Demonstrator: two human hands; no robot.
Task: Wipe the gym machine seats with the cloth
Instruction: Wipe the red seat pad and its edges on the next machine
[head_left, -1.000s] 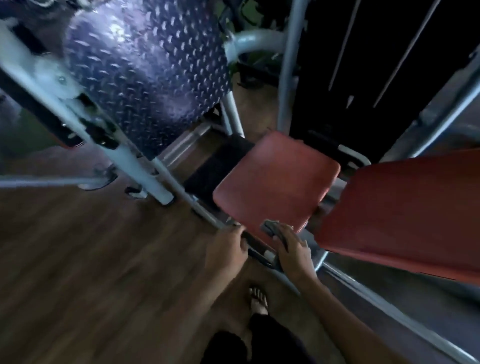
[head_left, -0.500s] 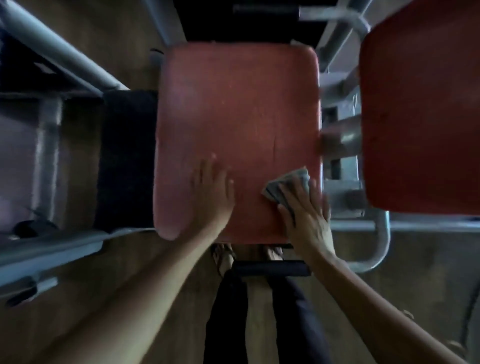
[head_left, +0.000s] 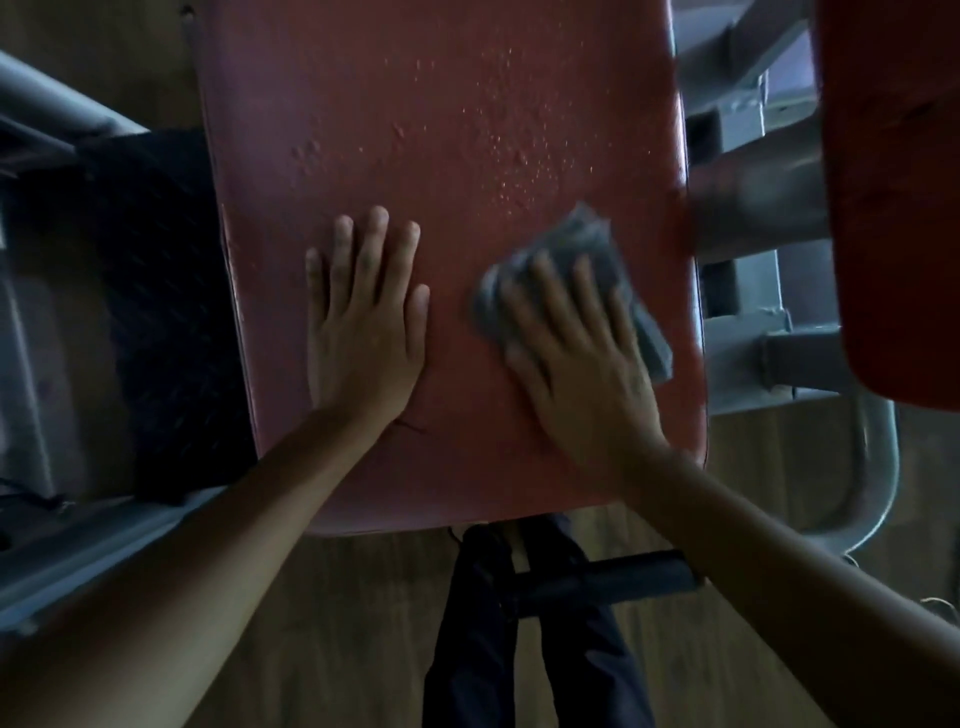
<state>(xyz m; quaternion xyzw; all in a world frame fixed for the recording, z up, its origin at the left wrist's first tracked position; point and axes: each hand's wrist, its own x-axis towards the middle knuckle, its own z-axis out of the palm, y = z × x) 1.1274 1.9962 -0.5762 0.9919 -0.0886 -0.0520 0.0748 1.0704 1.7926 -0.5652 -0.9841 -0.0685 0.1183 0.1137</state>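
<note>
Nearest the camera, dark trouser legs (head_left: 540, 649) are seen over a wood floor (head_left: 322, 623), with a black roller bar (head_left: 613, 577) just below the seat's front edge. Both forearms are extended onto the red seat (head_left: 415, 130). The left hand (head_left: 363, 322) is laid flat on the pad, fingers (head_left: 374, 234) together and extended, nothing gripped; it is judged to be a brace. The right hand (head_left: 576, 353) is pressed palm-down on the grey cloth (head_left: 592, 244), fingers slightly spread over it, cloth pinned against the vinyl rather than pinched. The cloth is located on the right half of the seat, near the right edge, with folds showing past the fingertips and past the outer side of the hand. Motion blur is noted on that hand, so a stroke is judged to be in progress. Droplets (head_left: 519, 145) are scattered beyond the cloth, mid-pad toward the far right, not yet wiped. The cloth is judged light, soft and limp: it will bunch if pushed from one corner, so it is best held under a flat palm with fingers spread. The vinyl is judged smooth, slicker where wet, and padded enough to take firm pressure. Further right, a grey metal frame (head_left: 748, 332) and a second red pad (head_left: 893, 208) are seen; to the left, a black textured plate (head_left: 156, 260).
</note>
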